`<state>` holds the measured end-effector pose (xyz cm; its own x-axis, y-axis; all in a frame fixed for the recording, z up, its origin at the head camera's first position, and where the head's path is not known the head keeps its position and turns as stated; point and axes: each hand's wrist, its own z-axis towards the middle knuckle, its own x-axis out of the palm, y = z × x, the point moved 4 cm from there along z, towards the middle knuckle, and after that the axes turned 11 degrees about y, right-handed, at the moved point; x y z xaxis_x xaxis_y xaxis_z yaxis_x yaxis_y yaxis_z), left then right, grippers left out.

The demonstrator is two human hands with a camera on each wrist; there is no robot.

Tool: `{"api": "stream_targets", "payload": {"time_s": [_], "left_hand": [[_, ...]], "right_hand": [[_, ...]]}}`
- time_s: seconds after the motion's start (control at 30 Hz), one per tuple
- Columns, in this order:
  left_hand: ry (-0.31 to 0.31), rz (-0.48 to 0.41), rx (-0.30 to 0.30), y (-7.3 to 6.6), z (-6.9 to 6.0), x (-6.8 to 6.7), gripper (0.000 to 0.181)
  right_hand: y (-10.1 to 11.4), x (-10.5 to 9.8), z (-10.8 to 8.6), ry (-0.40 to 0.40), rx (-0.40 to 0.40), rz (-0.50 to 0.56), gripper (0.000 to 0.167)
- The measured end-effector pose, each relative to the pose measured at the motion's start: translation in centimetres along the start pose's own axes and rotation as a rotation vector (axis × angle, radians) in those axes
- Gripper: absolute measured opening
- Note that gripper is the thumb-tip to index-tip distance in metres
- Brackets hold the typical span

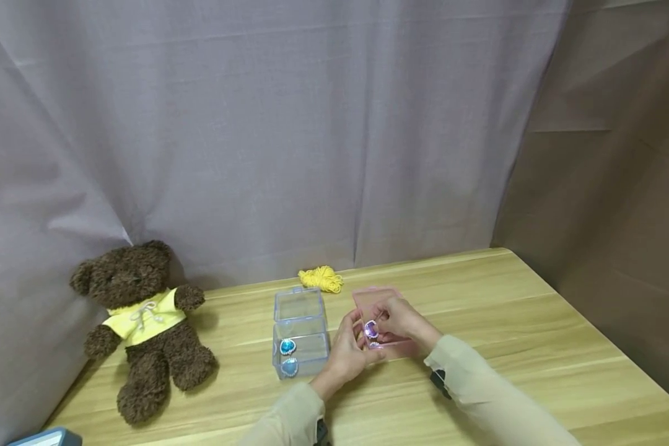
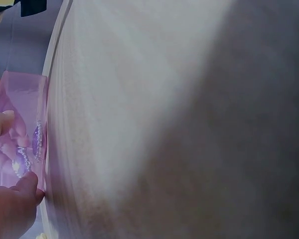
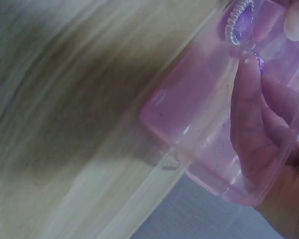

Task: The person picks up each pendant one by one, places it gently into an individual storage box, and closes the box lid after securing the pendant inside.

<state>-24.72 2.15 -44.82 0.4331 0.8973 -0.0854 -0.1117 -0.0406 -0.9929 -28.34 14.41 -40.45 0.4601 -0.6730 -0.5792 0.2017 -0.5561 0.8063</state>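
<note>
A pink see-through box (image 1: 404,349) stands on the table with its lid raised. My left hand (image 1: 345,353) holds its left side, thumb at the front. The right hand (image 1: 404,316) reaches into the box, and its fingertips pinch a purple gem (image 1: 370,329) with a beaded silver rim. A second purple gem (image 3: 260,62) shows partly behind a finger in the right wrist view. Left of the hands lies an open clear box (image 1: 312,347) with a teal gem (image 1: 287,346) and a light blue gem (image 1: 289,367) inside.
A bundle of yellow cord (image 1: 321,279) lies behind the clear box. At the left sits a brown teddy bear (image 1: 145,322) in a yellow top. A blue-edged object (image 1: 50,437) is cut off at the lower left. Grey cloth (image 1: 267,136) hangs behind the table.
</note>
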Motion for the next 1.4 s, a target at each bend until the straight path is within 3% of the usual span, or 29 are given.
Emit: {"api": "stream_targets", "payload": {"time_s": [0.33,0.4,0.63,0.97,1.23,1.4], "left_hand": [[0.006,-0.002,-0.014,0.2,0.4,-0.1,0.091],[0.006,0.003,-0.011,0.2,0.4,0.0,0.091],[0.004,0.018,-0.006,0.2,0.5,0.0,0.091],[-0.005,0.022,-0.017,0.1,0.3,0.0,0.092],[-0.006,0.023,-0.005,-0.2,0.3,0.0,0.092],[-0.007,0.068,0.002,-0.3,0.1,0.0,0.09]], "right_hand": [[-0.2,0.2,0.1,0.028,-0.162,-0.08,0.017],[-0.2,0.1,-0.1,0.045,-0.157,-0.076,0.015],[-0.1,-0.3,-0.7,0.052,0.026,-0.078,0.011],[-0.1,-0.4,-1.0,0.071,0.065,-0.041,0.015],[0.3,-1.0,-1.2,0.054,0.02,-0.133,0.004],[0.7,-2.2,-1.7,0.027,0.008,-0.16,0.009]]}}
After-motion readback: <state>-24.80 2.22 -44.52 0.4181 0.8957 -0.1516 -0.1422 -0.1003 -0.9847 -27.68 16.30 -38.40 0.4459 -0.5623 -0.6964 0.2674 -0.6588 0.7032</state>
